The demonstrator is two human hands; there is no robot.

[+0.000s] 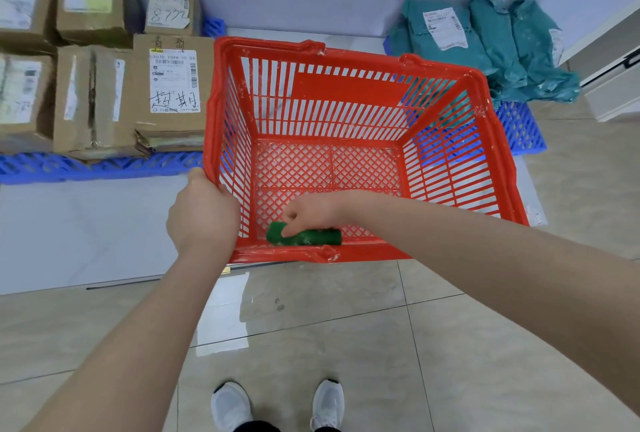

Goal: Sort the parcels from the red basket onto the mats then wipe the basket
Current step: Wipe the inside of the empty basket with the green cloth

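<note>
Cardboard boxes (97, 64) are stacked on a blue mat (69, 167) at ten o'clock. The red basket (349, 89), at twelve o'clock, is gripped at its near-left rim by the left hand (202, 215). Inside, against its near wall, a green cloth (311, 237) is pinched by the right hand (311, 212). Teal bags (491, 44) are piled on a second mat (519, 127) at two o'clock.
</note>
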